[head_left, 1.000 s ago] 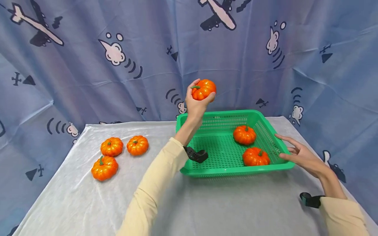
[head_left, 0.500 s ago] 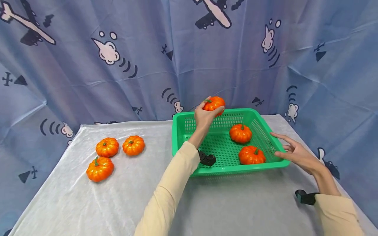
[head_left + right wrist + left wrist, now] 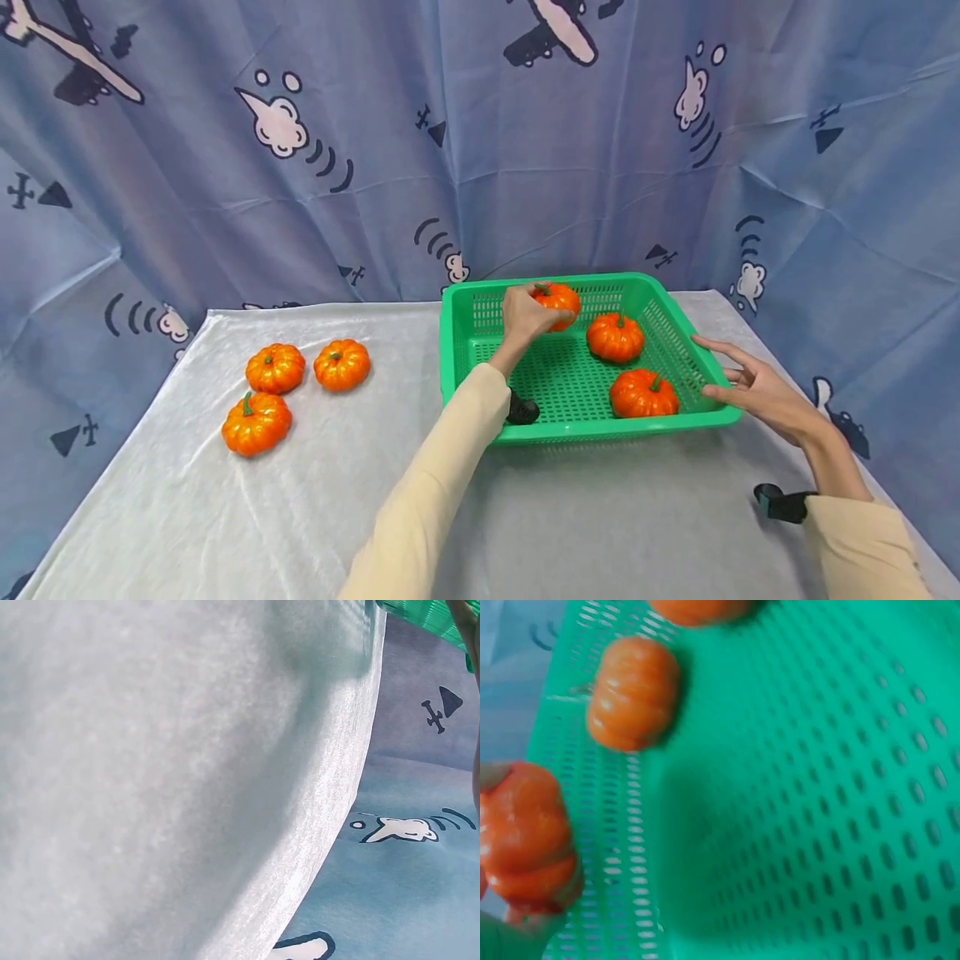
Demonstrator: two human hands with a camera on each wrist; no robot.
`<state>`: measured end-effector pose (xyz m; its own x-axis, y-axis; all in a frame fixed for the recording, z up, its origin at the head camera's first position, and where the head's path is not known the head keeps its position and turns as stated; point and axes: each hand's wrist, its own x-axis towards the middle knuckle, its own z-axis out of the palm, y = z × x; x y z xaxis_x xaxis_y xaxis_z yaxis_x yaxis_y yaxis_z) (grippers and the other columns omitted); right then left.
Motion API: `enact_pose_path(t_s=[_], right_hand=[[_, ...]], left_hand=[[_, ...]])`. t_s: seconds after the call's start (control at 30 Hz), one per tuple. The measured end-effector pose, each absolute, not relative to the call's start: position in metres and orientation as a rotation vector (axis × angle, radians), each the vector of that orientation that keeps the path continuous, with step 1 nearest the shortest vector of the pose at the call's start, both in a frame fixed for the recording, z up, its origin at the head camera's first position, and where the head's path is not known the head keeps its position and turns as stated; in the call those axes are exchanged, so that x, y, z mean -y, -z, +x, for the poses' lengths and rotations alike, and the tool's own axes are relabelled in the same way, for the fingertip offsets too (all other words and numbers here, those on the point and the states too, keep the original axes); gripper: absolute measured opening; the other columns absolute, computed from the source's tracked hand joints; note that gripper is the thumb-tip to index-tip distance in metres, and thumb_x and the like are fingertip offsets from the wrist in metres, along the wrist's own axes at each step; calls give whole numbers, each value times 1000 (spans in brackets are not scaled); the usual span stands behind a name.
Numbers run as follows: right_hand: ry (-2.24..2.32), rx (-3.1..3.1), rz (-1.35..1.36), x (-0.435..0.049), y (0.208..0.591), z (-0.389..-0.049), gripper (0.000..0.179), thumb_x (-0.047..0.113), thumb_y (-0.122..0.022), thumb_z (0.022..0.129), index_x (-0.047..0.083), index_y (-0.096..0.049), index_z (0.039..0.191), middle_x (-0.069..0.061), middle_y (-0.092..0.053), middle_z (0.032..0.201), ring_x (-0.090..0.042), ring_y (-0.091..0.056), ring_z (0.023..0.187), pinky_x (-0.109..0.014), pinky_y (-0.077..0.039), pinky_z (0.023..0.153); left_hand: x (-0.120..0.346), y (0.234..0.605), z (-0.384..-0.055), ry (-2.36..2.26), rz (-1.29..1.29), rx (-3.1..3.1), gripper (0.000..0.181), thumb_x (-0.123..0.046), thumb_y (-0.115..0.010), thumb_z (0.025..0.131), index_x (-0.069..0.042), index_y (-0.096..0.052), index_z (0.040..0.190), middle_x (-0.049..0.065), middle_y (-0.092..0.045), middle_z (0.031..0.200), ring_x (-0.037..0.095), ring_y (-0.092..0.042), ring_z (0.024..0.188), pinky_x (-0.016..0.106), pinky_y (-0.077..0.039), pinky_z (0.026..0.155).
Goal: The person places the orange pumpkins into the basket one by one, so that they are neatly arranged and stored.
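Observation:
My left hand (image 3: 529, 315) grips a small orange pumpkin (image 3: 558, 307) with a green stem, held inside the far part of a green plastic basket (image 3: 600, 429). In the left wrist view, this pumpkin (image 3: 529, 832) is beside the perforated wall, fingers partly seen at its edges. Two more pumpkins lie in the basket: one at the back right (image 3: 615, 337), another at the front right (image 3: 643, 394). At the basket's right rim, my right hand (image 3: 768, 400) touches the edge with spread fingers. The right wrist view shows mostly cloth and only a sliver of that hand.
Three orange pumpkins stand grouped at the left of the table: a back one (image 3: 275, 368), a right one (image 3: 342, 365) and a front one (image 3: 257, 423). White cloth (image 3: 360, 467) covers the table. A blue patterned curtain (image 3: 375, 150) hangs right behind it.
My left hand has carried its pumpkin down and to the right, from above the basket's back rim to inside the basket. The right hand has stayed at the rim.

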<state>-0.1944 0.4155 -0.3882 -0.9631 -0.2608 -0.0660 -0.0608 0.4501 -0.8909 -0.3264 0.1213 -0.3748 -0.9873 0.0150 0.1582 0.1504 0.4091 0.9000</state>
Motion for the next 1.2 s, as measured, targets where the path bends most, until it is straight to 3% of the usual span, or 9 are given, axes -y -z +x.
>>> enact_pose_path(t_s=[0.2,0.5,0.6,0.7,0.77,0.9,1.07,1.2], right_hand=[[1535,-2503,-290,-415,388,-195,66,9,-53,90,23,-19,144,14,-50,113,-5,-57,95,-30,-51,73],[1564,-2482,-326,-415,386,-194,66,6,-52,89,22,-19,144,15,-52,112,-5,-58,94,-30,-51,72],[1560,-2487,-326,-416,388,-195,66,5,-53,89,21,-19,144,16,-51,113,-5,-58,94,-30,-51,72],[1537,-2500,-304,-416,388,-196,66,7,-53,89,22,-19,144,16,-50,113,-3,-57,95,-29,-51,72],[1520,-2511,-293,-414,388,-196,66,9,-54,89,23,-19,144,16,-49,113,-3,-57,95,-30,-51,73],[1491,-2528,-280,-414,389,-197,66,11,-54,89,26,-19,144,17,-48,113,-1,-56,95,-29,-50,73],[1468,-2553,-283,-414,390,-197,67,10,-54,89,26,-19,144,19,-48,112,0,-56,94,-28,-50,72],[1431,-2591,-273,-414,391,-196,66,11,-54,90,26,-19,144,19,-46,112,2,-55,94,-27,-49,72]], left_hand=[[-130,382,-322,1598,-121,2598,54,-31,-83,61,-12,-64,108,8,-42,108,20,-40,98,25,-46,70],[-148,389,-317,1468,-136,2695,57,-22,-86,56,-11,-56,103,11,-41,109,23,-47,87,27,-46,69],[-152,391,-316,1455,-133,2729,63,-18,-86,55,-9,-51,107,15,-36,116,30,-46,99,32,-47,76],[-156,394,-317,1399,-92,2832,80,-15,-87,54,-10,-44,122,20,-25,132,40,-38,115,39,-47,83],[-158,395,-318,1284,-49,2927,86,-15,-86,55,-12,-39,127,20,-22,135,40,-35,119,40,-46,85],[-161,391,-316,989,34,3124,91,-22,-86,56,-17,-33,130,17,-25,133,30,-37,116,35,-41,90],[-155,371,-310,892,4,3255,103,-36,-83,60,-15,-23,141,15,-22,138,25,-30,124,31,-33,99],[-145,346,-312,855,-337,3262,76,-43,-74,70,-10,-41,131,8,-39,132,19,-42,115,26,-42,88]])
